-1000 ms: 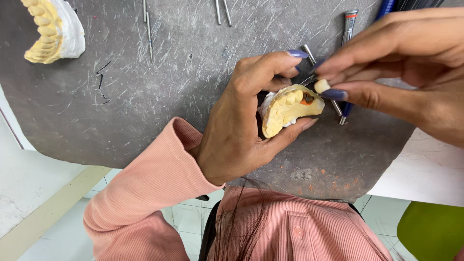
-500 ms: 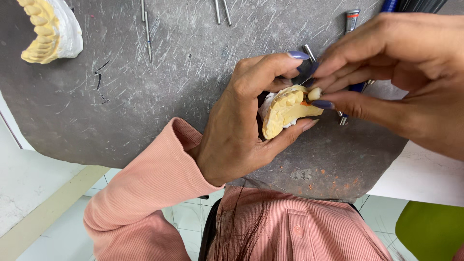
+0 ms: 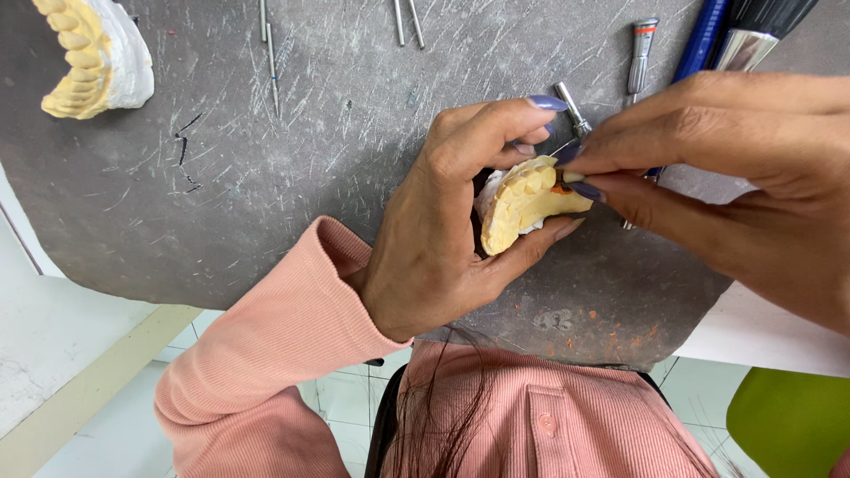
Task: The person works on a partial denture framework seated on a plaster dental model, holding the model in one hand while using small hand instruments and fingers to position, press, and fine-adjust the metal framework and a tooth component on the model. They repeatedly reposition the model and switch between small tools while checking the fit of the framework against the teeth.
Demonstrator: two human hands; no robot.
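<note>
Head view. A dark grey work mat (image 3: 266, 177), heavily scratched, fills the upper and middle frame. Orange specks are scattered on it at lower right. Pale floor tiles are seen at lower left and a green seat (image 3: 788, 425) at lower right. A white surface borders the mat at right.

No packages, labels or signs can be told apart. At upper left of the frame a second dental cast (image 3: 88, 57), yellow teeth on a white base, lies on the mat. Thin metal burs (image 3: 270, 53) lie at top centre. A small silver tool (image 3: 640, 55), a blue pen-like handle (image 3: 699, 40) and a black-and-silver handpiece (image 3: 753, 35) lie at upper right.

At centre, a yellow dental cast (image 3: 522, 208) is clamped in the left hand (image 3: 434, 230), thumb beneath and forefinger arched above, held just over the mat. The right hand (image 3: 735, 186) enters from the right; its thumb and forefinger are pinched together on a small pale tooth piece (image 3: 574, 177), which is pressed against the cast beside an orange spot.

Compared with the frame one second earlier, the tooth piece has been brought from just clear of the cast into contact with it. The left hand's grip and the items on the mat are unchanged.
</note>
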